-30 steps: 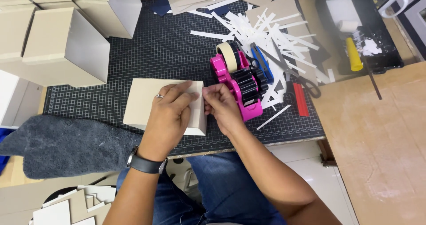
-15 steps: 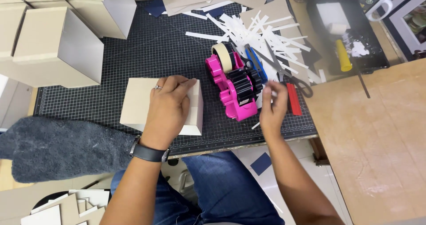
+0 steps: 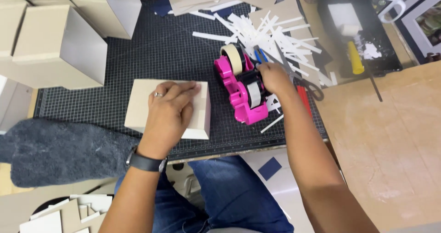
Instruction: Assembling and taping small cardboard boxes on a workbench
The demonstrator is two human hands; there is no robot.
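Your left hand (image 3: pixel 170 113) presses flat on the cardboard box (image 3: pixel 138 106); your right hand (image 3: pixel 273 77) grips the pink tape dispenser (image 3: pixel 241 93).

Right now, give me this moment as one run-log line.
left hand: flat on cardboard box | right hand: on pink tape dispenser | surface: cutting mat | nearby: white paper strips

I take this for a craft workshop where boxes get made. A gridded cutting mat (image 3: pixel 151 54) covers the tabletop (image 3: pixel 390 136), cardboard boxes (image 3: pixel 55 49) stack at its far left, and white paper strips (image 3: pixel 275 31) litter the far side. A pink tape dispenser (image 3: pixel 243 88) stands on the mat, with a glue tray (image 3: pixel 353 35) and roller (image 3: pixel 351 44) to the right.
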